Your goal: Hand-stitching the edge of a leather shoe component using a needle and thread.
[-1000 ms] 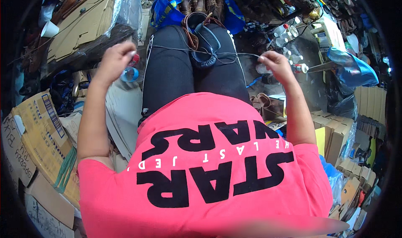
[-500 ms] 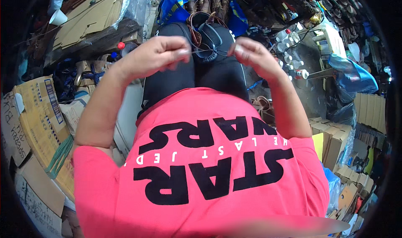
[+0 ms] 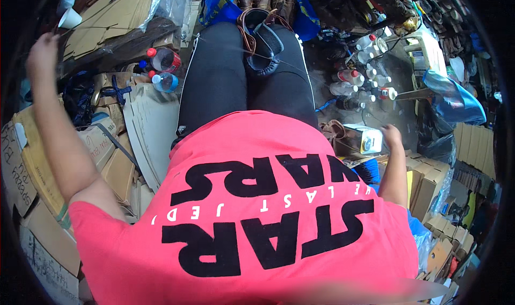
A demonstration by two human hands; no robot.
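Note:
Between my knees a brown-and-black leather shoe (image 3: 263, 60) is held, its loose laces and dark stitched edge facing me. Thin thread (image 3: 292, 69) runs out from it to both sides and is too fine to follow all the way. Far out to the left, my left hand (image 3: 44, 55) is raised and closed, slightly blurred, near a white cup. On the other side my right hand (image 3: 393, 136) is pinched closed, low beside a white box with a picture on it. The thread at the fingers themselves is barely visible.
Capped plastic bottles (image 3: 348, 77) stand in a cluster right of my legs. More bottles (image 3: 163, 60) are to the left. Cardboard boxes (image 3: 48, 171) pile up on both sides. A blue bag (image 3: 220, 7) with brown boots lies ahead. The white cup (image 3: 70, 19) is at upper left.
Both hands have swung wide apart from close above the shoe, the left far out to the left and the right outward and down. The thread is drawn out with them.

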